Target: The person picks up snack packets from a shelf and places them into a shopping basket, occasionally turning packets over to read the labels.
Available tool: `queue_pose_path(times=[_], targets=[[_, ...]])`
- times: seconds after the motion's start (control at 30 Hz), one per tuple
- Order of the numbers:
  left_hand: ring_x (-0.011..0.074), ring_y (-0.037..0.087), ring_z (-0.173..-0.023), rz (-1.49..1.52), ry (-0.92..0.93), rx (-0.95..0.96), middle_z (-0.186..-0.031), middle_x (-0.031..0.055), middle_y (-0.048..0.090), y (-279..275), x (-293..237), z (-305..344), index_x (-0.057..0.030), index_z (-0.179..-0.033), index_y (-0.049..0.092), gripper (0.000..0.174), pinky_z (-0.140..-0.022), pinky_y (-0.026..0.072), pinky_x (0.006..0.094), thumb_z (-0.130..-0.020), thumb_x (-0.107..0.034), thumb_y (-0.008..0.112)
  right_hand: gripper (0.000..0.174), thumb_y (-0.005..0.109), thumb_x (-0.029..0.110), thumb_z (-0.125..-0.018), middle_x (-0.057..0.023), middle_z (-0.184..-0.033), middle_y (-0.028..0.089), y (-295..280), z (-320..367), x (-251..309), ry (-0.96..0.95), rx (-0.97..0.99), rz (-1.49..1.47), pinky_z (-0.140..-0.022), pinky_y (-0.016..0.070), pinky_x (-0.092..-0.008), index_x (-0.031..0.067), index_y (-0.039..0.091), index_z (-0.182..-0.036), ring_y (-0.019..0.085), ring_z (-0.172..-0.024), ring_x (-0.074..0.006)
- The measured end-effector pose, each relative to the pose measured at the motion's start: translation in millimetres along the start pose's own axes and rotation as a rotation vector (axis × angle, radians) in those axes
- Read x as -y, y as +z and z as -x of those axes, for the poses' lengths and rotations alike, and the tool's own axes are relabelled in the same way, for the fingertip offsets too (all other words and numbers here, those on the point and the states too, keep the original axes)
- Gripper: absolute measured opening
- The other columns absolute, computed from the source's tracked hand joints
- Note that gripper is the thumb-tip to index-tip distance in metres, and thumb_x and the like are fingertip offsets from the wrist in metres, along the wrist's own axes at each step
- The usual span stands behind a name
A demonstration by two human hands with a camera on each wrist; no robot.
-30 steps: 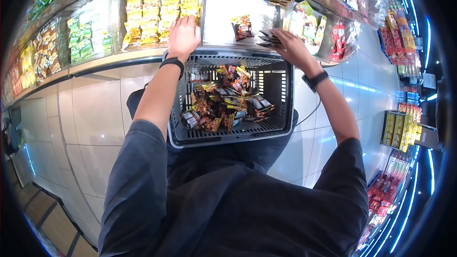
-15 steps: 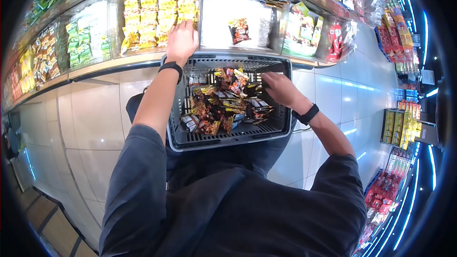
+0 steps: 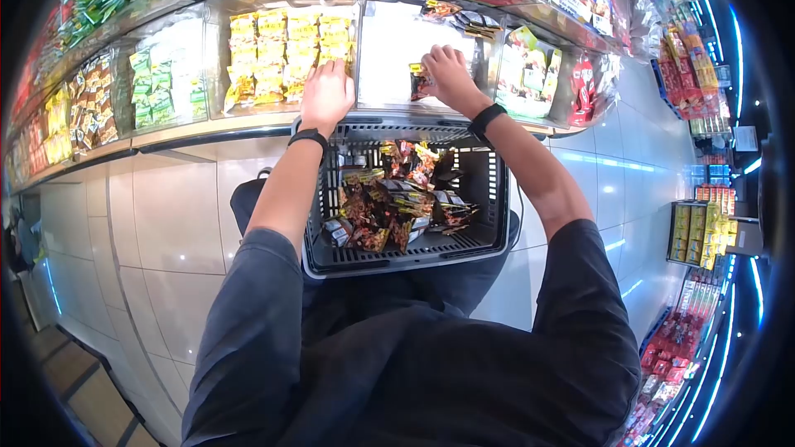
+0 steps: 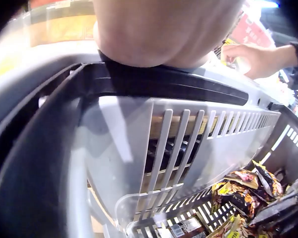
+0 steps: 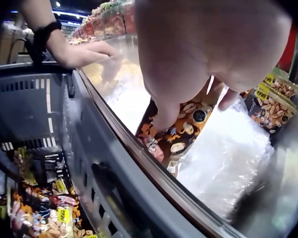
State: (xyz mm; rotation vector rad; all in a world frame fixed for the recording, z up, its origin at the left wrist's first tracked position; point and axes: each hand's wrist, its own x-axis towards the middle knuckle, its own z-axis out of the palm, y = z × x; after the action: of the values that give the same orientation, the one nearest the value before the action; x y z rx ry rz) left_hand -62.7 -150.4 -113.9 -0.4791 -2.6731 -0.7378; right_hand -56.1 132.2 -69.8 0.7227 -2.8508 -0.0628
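My right hand (image 3: 451, 81) is in the white-bottomed compartment (image 3: 385, 50), pinching a dark snack packet (image 3: 418, 83) by its sides. In the right wrist view that packet (image 5: 181, 131), printed with nuts, lies between thumb and fingers. My left hand (image 3: 328, 98) rests at the front of the neighbouring compartment, fingers extended towards yellow packets (image 3: 269, 58); whether it touches them is unclear. Its heel lies over the near rim in the left wrist view. Below both hands, the grey basket (image 3: 406, 266) holds a heap of dark packets (image 3: 389, 199).
More dark packets (image 3: 472, 23) lie at the back of the white-bottomed compartment. Green-and-white packs (image 3: 530, 70) and red packs (image 3: 583, 87) fill compartments to the right. Clear walls divide them. Tiled floor (image 3: 178, 223) surrounds the basket, with stocked displays (image 3: 700, 228) farther right.
My right hand carried several packets from the compartment to the basket, let them go, and moved back up to the remaining front packet. My left hand has stayed at the yellow packets' compartment.
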Motion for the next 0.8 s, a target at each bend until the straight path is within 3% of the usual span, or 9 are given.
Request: queue_pose_path(times=[0.1, 0.2, 0.27, 0.33, 0.4, 0.47, 0.6, 0.67, 0.8], targets=[[0.0386, 0.067, -0.091, -0.004, -0.002, 0.011, -0.095, 0.0227, 0.068, 1.7, -0.1, 1.5, 0.0026, -0.098, 0.064, 0.022, -0.089, 0.0516, 0.0485, -0.087, -0.015, 0.056, 0.014, 0.065, 0.004, -0.087, -0.0159, -0.102, 0.062, -30.8, 14.4, -2.2, -0.037, 0.166, -0.269, -0.085, 0.0486, -0.0489, 0.002, 0.055, -0.097, 0.059, -0.107, -0.0374], [0.0381, 0.067, -0.092, -0.001, -0.009, 0.031, -0.096, 0.0224, 0.069, 1.4, 0.0, -0.1, 0.0028, -0.102, 0.063, 0.023, -0.091, 0.0514, 0.0488, -0.088, -0.015, 0.056, 0.012, 0.052, -0.006, -0.087, -0.0205, -0.092, 0.062, -96.8, 58.7, 15.2, -0.001, 0.159, -0.411, -0.077, 0.0508, -0.0513, -0.0005, 0.052, -0.098, 0.063, -0.091, -0.0445], [0.0378, 0.068, -0.093, 0.021, -0.012, 0.035, -0.096, 0.0224, 0.069, 0.5, 0.1, -7.5, 0.0025, -0.101, 0.063, 0.023, -0.092, 0.0513, 0.0487, -0.089, -0.015, 0.055, 0.012, 0.057, -0.003, -0.088, -0.0207, -0.097, 0.065, -130.4, 67.2, 12.1, -0.001, 0.192, -0.403, -0.078, 0.0516, -0.0493, -0.0003, 0.053, -0.099, 0.064, -0.096, -0.0442], [0.0377, 0.067, -0.092, 0.017, -0.013, 0.025, -0.096, 0.0224, 0.069, 2.4, 0.2, -6.2, 0.0024, -0.101, 0.063, 0.023, -0.092, 0.0512, 0.0486, -0.089, -0.015, 0.055, 0.016, 0.065, 0.003, -0.088, -0.0214, -0.103, 0.067, -158.3, 77.0, 15.9, 0.185, 0.513, -0.514, -0.079, 0.0528, -0.047, -0.0007, 0.056, -0.1, 0.064, -0.099, -0.0449], [0.0377, 0.067, -0.092, 0.013, -0.011, 0.012, -0.096, 0.0225, 0.069, 4.0, -0.4, -5.5, 0.0024, -0.101, 0.063, 0.023, -0.092, 0.0511, 0.0484, -0.089, -0.015, 0.055, 0.024, 0.072, 0.009, -0.086, -0.0215, -0.11, 0.067, -150.5, 89.7, 9.2, 0.221, 0.606, -0.546, -0.084, 0.0534, -0.0454, -0.0016, 0.06, -0.103, 0.064, -0.104, -0.0432], [0.038, 0.067, -0.091, 0.009, -0.003, 0.005, -0.096, 0.0226, 0.069, 3.6, 0.3, -6.8, 0.0019, -0.101, 0.063, 0.022, -0.092, 0.051, 0.0484, -0.089, -0.015, 0.055, 0.03, 0.074, 0.013, -0.086, -0.0208, -0.113, 0.067, -136.2, 99.8, 1.1, 0.029, 0.476, -0.465, -0.09, 0.0526, -0.046, -0.0022, 0.062, -0.109, 0.063, -0.11, -0.0401], [0.0386, 0.067, -0.091, 0.006, 0.0, 0.008, -0.095, 0.0225, 0.069, 3.4, 2.5, -5.2, 0.0014, -0.101, 0.063, 0.022, -0.092, 0.0512, 0.0485, -0.088, -0.015, 0.055, 0.049, 0.075, 0.019, -0.086, -0.0209, -0.121, 0.062, -103.3, 59.4, -39.1, 0.071, 0.007, -0.14, -0.102, 0.0482, -0.046, -0.002, 0.055, -0.126, 0.058, -0.117, -0.041], [0.0387, 0.067, -0.092, 0.009, -0.016, 0.003, -0.095, 0.0223, 0.069, 3.7, 0.4, -6.6, 0.0014, -0.1, 0.063, 0.022, -0.092, 0.0514, 0.0486, -0.088, -0.015, 0.055, 0.054, 0.075, 0.017, -0.084, -0.0219, -0.123, 0.061, -100.1, 20.7, -50.6, 0.129, -0.08, 0.186, -0.105, 0.0452, -0.0464, -0.0009, 0.052, -0.13, 0.058, -0.119, -0.0387], [0.0391, 0.067, -0.093, 0.035, -0.032, 0.024, -0.095, 0.0223, 0.068, 3.0, 0.6, -7.0, 0.0029, -0.101, 0.063, 0.024, -0.092, 0.0513, 0.0489, -0.088, -0.015, 0.056, 0.045, 0.069, 0.015, -0.085, -0.0167, -0.115, 0.065, -56.0, -24.5, -91.6, 0.013, -0.251, 0.465, -0.102, 0.046, -0.0433, 0.0025, 0.056, -0.126, 0.063, -0.11, -0.0319]])
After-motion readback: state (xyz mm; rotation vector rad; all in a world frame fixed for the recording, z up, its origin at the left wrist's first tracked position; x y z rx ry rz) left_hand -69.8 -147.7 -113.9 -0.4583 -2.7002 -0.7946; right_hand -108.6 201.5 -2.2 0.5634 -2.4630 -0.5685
